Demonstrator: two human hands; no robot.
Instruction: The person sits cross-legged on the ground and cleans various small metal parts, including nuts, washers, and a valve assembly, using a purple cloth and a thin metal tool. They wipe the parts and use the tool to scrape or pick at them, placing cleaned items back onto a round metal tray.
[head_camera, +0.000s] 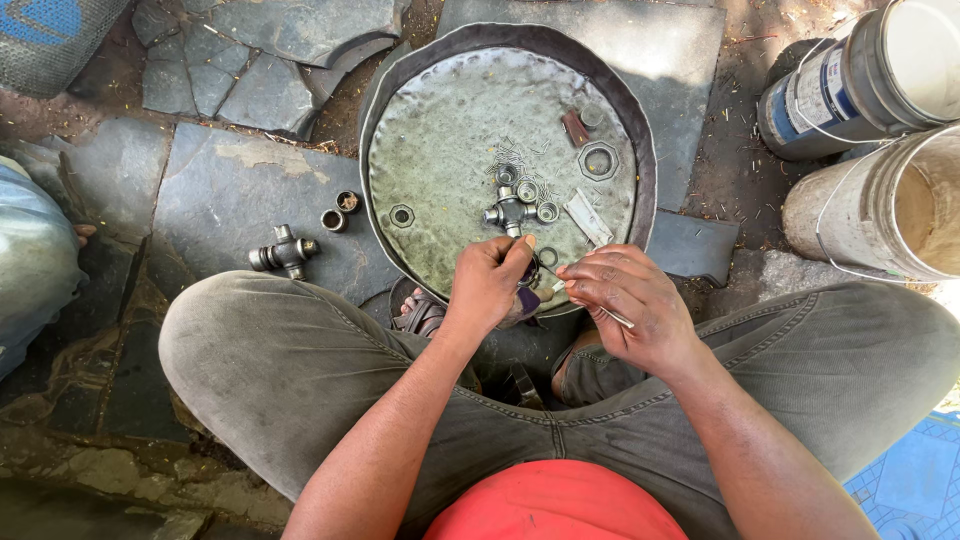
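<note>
- The left hand (488, 283) was closed around a small dark bearing cup (529, 272) at the near rim of the round metal pan (640, 130); most of the cup was hidden by the fingers.
- The right hand (628, 300) was closed in a pinch on a thin metal needle (612, 316), its fingertips meeting the left hand's thumb just beside the cup.
- A universal joint cross (510, 212) lay inside the pan, just beyond the left hand and near the pan's centre.
- Three loose bearing cups (527, 190) lay close around that cross, with scattered needle rollers (520, 155) on the pan floor just past them.
- A flat pale strip (588, 218) lay to the right of the cross, near the right hand.
- A large hexagonal nut (598, 160) lay toward the pan's far right edge; a smaller nut (401, 215) lay near its left edge.
- A second universal joint cross (283, 253) rested on the stone slab (220, 190) left of the pan, with two more cups (340, 211) between it and the pan's rim.
- Two buckets (880, 140) stood on the ground, well apart to the right.
</note>
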